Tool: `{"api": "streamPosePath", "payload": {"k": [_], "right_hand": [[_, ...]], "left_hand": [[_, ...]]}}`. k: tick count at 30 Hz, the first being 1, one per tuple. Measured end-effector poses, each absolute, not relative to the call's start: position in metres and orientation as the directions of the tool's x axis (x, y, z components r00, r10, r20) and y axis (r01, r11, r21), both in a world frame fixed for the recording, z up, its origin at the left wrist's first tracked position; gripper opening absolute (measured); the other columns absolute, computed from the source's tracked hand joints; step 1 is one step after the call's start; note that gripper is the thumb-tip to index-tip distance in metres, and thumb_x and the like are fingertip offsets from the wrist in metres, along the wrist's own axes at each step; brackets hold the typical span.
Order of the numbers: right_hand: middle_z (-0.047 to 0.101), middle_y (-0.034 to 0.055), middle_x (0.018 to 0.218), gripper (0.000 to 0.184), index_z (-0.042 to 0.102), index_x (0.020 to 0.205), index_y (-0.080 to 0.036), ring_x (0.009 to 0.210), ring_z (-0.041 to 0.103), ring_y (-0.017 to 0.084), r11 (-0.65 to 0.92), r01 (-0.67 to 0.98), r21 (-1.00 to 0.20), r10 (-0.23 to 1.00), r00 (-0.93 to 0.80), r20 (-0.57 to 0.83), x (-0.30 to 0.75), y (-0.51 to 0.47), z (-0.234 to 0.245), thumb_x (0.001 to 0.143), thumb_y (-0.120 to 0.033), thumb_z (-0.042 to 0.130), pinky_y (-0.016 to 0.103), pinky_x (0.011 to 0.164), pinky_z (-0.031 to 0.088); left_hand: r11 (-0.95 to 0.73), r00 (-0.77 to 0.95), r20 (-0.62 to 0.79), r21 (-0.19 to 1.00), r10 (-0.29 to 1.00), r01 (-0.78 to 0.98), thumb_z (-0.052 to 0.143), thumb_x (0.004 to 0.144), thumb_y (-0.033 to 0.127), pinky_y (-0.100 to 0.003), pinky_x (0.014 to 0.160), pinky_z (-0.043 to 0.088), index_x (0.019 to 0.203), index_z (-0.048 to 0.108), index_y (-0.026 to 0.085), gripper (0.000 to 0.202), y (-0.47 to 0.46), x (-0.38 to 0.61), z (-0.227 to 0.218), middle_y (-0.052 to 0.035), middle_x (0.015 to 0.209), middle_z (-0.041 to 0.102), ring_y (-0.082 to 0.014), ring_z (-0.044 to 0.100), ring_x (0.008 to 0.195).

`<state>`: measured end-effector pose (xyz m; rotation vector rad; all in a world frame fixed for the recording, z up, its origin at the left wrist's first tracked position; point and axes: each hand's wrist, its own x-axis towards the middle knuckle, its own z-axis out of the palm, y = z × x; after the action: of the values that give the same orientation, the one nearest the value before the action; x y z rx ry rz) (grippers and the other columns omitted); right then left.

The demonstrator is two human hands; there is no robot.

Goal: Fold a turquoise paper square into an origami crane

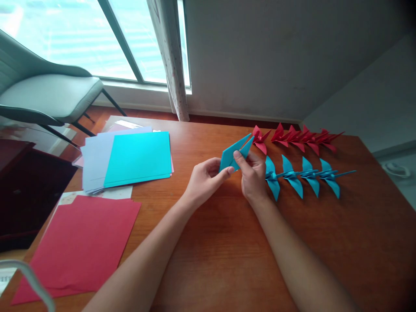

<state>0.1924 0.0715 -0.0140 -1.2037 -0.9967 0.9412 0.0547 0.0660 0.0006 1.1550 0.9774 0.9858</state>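
A folded piece of blue origami paper (229, 156), kite-like with two points split at its upper right, is held up over the table between both hands. My left hand (208, 175) pinches its lower left edge between thumb and fingers. On the other side my right hand (251, 175) grips it, thumb pressed on the front face and fingers behind. Just right of that hand lies a row of several blue paper cranes (310, 174), nested one into another. Behind them sit several red paper cranes (303, 138), one of them a little apart at the left.
At the left of the wooden table (208, 260) lie blue sheets (139, 158) over pale sheets (94, 162), with red sheets (84, 242) nearer me. A chair (52, 97) stands beyond by the window, next to a curtain (172, 60). A pale curved bar (30, 275) shows at lower left.
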Motion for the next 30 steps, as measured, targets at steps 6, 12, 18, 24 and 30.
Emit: {"api": "streamPosePath", "payload": {"k": [6,12,18,24,30], "right_hand": [[0.055,-0.0037,0.063,0.032,0.066,0.071,-0.021,0.058,0.046,0.011,0.083,-0.039,-0.996,0.983,0.170,0.075,0.191,0.069,-0.011,0.083,-0.050,0.071,0.025,0.053,0.040],[0.047,-0.0044,0.056,0.041,0.061,0.063,-0.020,0.054,0.039,0.010,0.107,-0.011,-0.994,0.952,0.290,0.099,0.194,0.072,-0.014,0.083,-0.054,0.070,0.025,0.050,0.032],[0.060,-0.0028,0.067,0.029,0.071,0.079,-0.021,0.061,0.049,0.012,0.126,-0.066,-0.990,0.931,0.353,0.095,0.194,0.072,-0.014,0.081,-0.050,0.074,0.025,0.055,0.040],[0.057,-0.0037,0.062,0.028,0.068,0.079,-0.021,0.055,0.048,0.011,0.133,-0.004,-0.991,0.895,0.431,0.118,0.197,0.075,-0.015,0.082,-0.049,0.072,0.025,0.052,0.039],[0.065,-0.0013,0.071,0.024,0.064,0.088,-0.022,0.058,0.054,0.011,0.182,-0.145,-0.973,0.857,0.508,0.085,0.207,0.081,-0.017,0.083,-0.045,0.071,0.024,0.053,0.039]], "left_hand": [[0.154,0.251,-0.105,0.971,0.962,-0.184,0.078,0.080,0.039,-0.026,0.071,0.054,0.086,0.073,0.013,0.028,0.069,0.054,-0.003,-0.0046,0.081,0.074,-0.0150,0.068,0.072],[0.183,0.285,-0.138,0.974,0.949,-0.137,0.079,0.078,0.042,-0.025,0.065,0.054,0.083,0.074,0.012,0.030,0.068,0.052,-0.001,-0.0047,0.076,0.073,-0.0150,0.067,0.066],[0.194,0.301,-0.150,0.974,0.942,-0.120,0.079,0.077,0.044,-0.025,0.064,0.054,0.083,0.073,0.013,0.032,0.069,0.052,-0.001,-0.0036,0.074,0.071,-0.0142,0.066,0.065],[0.187,0.295,-0.142,0.974,0.945,-0.130,0.081,0.075,0.044,-0.026,0.063,0.055,0.084,0.074,0.013,0.033,0.069,0.052,-0.002,-0.0040,0.075,0.071,-0.0145,0.064,0.065],[0.208,0.237,-0.156,0.955,0.959,-0.213,0.081,0.076,0.043,-0.030,0.074,0.058,0.088,0.074,0.012,0.034,0.071,0.051,-0.003,-0.0056,0.083,0.073,-0.0162,0.069,0.072]]}}
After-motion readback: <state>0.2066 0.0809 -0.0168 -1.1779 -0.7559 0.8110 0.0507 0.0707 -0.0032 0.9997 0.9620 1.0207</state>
